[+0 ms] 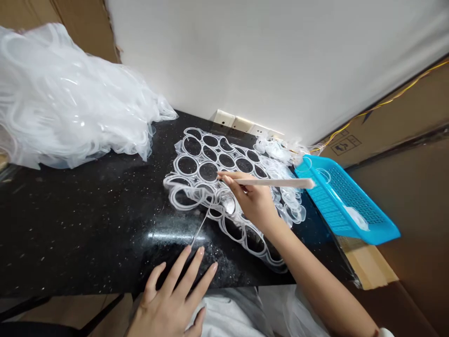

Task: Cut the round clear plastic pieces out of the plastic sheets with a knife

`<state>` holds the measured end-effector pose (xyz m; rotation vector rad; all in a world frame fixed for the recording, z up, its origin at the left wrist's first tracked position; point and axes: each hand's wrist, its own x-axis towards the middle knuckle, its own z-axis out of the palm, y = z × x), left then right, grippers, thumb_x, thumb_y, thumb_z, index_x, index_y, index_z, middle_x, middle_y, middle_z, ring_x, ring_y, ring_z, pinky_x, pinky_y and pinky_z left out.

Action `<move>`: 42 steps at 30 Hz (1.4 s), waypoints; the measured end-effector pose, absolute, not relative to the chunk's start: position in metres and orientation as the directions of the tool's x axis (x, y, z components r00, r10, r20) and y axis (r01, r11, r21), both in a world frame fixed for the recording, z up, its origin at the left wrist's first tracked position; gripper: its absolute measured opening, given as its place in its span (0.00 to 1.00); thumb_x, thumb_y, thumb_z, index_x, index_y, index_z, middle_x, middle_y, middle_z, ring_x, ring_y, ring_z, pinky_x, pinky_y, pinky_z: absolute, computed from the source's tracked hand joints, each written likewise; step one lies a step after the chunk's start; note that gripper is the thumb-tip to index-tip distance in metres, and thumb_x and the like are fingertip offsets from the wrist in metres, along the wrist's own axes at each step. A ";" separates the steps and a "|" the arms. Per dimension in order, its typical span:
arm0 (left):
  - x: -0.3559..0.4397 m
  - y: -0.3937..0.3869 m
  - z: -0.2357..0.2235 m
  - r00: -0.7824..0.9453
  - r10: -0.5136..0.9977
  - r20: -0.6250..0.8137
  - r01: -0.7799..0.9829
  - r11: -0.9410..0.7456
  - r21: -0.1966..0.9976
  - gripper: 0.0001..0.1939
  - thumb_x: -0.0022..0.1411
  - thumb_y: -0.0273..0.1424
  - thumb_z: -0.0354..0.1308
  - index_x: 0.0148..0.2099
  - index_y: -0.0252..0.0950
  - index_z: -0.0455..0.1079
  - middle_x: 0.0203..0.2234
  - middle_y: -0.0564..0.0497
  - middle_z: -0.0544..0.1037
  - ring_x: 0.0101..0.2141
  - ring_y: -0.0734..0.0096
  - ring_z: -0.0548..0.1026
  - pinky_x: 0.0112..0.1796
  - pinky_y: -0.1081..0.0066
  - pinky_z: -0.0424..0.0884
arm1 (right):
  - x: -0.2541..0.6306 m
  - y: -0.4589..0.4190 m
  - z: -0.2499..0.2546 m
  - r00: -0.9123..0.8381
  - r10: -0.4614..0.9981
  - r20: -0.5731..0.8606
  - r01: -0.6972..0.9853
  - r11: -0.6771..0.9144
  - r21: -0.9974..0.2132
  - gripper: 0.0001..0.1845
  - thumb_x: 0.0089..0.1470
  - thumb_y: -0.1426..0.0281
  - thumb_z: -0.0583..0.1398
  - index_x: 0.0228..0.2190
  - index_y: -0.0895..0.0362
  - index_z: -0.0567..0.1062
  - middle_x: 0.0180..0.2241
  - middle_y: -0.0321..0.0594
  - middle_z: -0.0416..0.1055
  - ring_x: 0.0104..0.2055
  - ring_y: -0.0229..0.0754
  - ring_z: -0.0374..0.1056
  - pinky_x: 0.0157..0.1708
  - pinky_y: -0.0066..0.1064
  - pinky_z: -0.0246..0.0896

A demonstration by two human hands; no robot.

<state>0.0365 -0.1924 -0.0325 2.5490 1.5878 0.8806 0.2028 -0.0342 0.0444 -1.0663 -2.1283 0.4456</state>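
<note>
Right hand [250,201] grasps stick [273,182] above plastic web [198,161], mid-desk [70,234].
Left hand [171,299] lies open and released by the front edge. One web is spread out; a large pile [70,98] occupies the left corner, and a blue basket [345,201] sits at the right edge.

Right hand [250,201] pinched, left hand [171,299] splayed
</note>
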 end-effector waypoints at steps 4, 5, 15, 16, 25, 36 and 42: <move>0.024 -0.185 -0.025 0.487 0.756 0.437 0.796 -0.590 0.136 0.19 0.62 0.42 0.49 0.55 0.48 0.65 0.52 0.52 0.70 0.52 0.64 0.64 0.50 0.62 0.51 | 0.204 -0.042 0.054 -0.474 0.866 0.157 0.464 0.397 -0.792 0.13 0.58 0.65 0.55 0.40 0.55 0.76 0.38 0.39 0.75 0.38 0.37 0.70 0.35 0.28 0.65; 0.020 -0.182 -0.022 0.528 0.729 0.436 0.776 -0.622 0.100 0.19 0.62 0.40 0.49 0.55 0.47 0.64 0.51 0.52 0.70 0.52 0.64 0.64 0.49 0.63 0.52 | 0.205 -0.044 0.056 -0.481 0.870 0.106 0.442 0.345 -0.828 0.13 0.58 0.64 0.55 0.39 0.54 0.76 0.39 0.38 0.75 0.39 0.36 0.70 0.36 0.27 0.65; 0.008 -0.164 -0.001 0.380 0.696 0.609 0.707 -0.643 0.294 0.16 0.59 0.21 0.53 0.49 0.37 0.69 0.43 0.49 0.73 0.49 0.66 0.68 0.50 0.65 0.61 | 0.208 -0.058 0.059 -0.536 0.836 -0.117 0.287 0.050 -0.957 0.12 0.57 0.64 0.56 0.39 0.54 0.76 0.40 0.36 0.74 0.40 0.33 0.69 0.39 0.24 0.65; 0.004 -0.160 0.001 0.371 0.696 0.615 0.726 -0.630 0.275 0.16 0.59 0.21 0.54 0.49 0.35 0.68 0.44 0.48 0.72 0.50 0.65 0.67 0.50 0.65 0.62 | 0.208 -0.060 0.060 -0.575 0.810 -0.118 0.292 0.069 -0.954 0.12 0.58 0.65 0.56 0.39 0.55 0.76 0.40 0.37 0.74 0.40 0.33 0.69 0.40 0.24 0.65; -0.038 -0.128 0.008 0.502 0.732 0.461 0.837 -0.545 -0.045 0.18 0.66 0.23 0.37 0.49 0.29 0.66 0.52 0.39 0.67 0.56 0.47 0.60 0.47 0.51 0.61 | 0.231 -0.074 0.067 -0.565 0.825 0.015 0.255 0.192 -0.948 0.11 0.58 0.68 0.56 0.38 0.52 0.77 0.37 0.40 0.70 0.38 0.35 0.66 0.36 0.26 0.64; -0.016 -0.084 0.007 0.030 0.990 0.141 0.818 -0.105 0.565 0.17 0.58 0.43 0.46 0.41 0.36 0.63 0.38 0.43 0.71 0.42 0.49 0.68 0.44 0.48 0.62 | 0.282 -0.086 0.046 -0.288 0.954 0.081 0.277 0.164 -0.947 0.12 0.57 0.63 0.56 0.35 0.52 0.79 0.29 0.39 0.69 0.26 0.33 0.59 0.26 0.26 0.56; -0.011 -0.082 0.014 0.036 0.997 0.062 0.627 -0.071 0.776 0.13 0.57 0.43 0.48 0.38 0.39 0.59 0.33 0.51 0.72 0.36 0.66 0.74 0.39 0.65 0.70 | 0.308 -0.100 0.035 -0.183 0.975 0.127 0.264 0.173 -0.949 0.15 0.54 0.60 0.58 0.34 0.55 0.79 0.30 0.42 0.70 0.24 0.34 0.60 0.25 0.27 0.59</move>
